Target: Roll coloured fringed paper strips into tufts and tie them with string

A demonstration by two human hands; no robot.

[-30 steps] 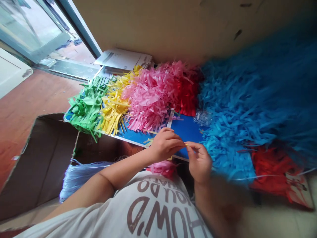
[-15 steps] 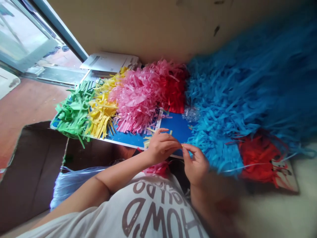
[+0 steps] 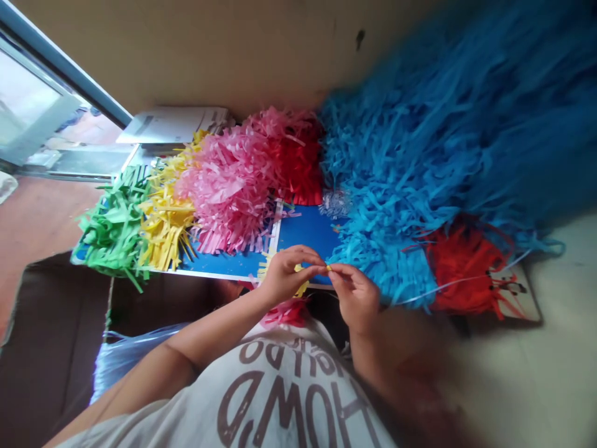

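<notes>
My left hand and my right hand meet fingertip to fingertip over the front edge of the blue table. Both pinch a bit of yellow fringed paper; its fringe shows just below my left fingers, and a small twist of yellow sits between the fingertips. Most of the piece is hidden by my fingers. Beyond my right hand lies a large heap of blue fringed paper. Pink and red fringed paper rests on my lap below the hands.
Along the table lie green fringe, yellow fringe, pink fringe and red fringe. More red fringe is at right. Stacked papers stand by the wall. A cardboard box and pale plastic string are at lower left.
The view has shifted, so the table and heaps sit further left. My fingers stay together on the yellow piece, and its fringe now shows below my left hand.
</notes>
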